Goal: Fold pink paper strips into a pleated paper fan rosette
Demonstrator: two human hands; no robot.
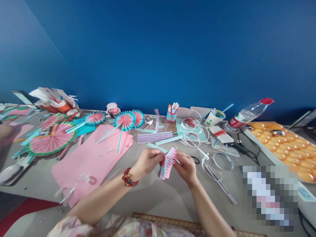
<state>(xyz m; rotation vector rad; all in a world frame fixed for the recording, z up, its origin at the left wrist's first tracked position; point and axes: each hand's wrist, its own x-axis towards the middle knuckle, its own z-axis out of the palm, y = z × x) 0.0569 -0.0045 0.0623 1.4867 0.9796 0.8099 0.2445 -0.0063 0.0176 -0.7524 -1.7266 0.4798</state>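
Between my two hands, above the table, is a small pleated paper fan point(168, 165) in pink and light blue, its folds partly spread. My left hand point(148, 161), with a red bead bracelet point(129, 177) at the wrist, pinches its left edge. On the other side my right hand point(186, 165) grips the upper right edge between thumb and fingers. Fingertips behind the folds are hidden. Left of my hands lies a stack of pink paper sheets point(91, 158). Finished round paper fans point(125, 121) with blue rims and stick handles rest beyond the stack.
Purple strips point(155, 137), tape rolls point(189, 124) and a pen cup point(172, 115) sit behind my hands. To the right are a paper cup point(214, 118), a plastic bottle point(249, 113) and an orange bubbled panel point(283, 141). A large green-rimmed fan point(53, 138) lies left; someone's blurred hand point(6, 133) shows there.
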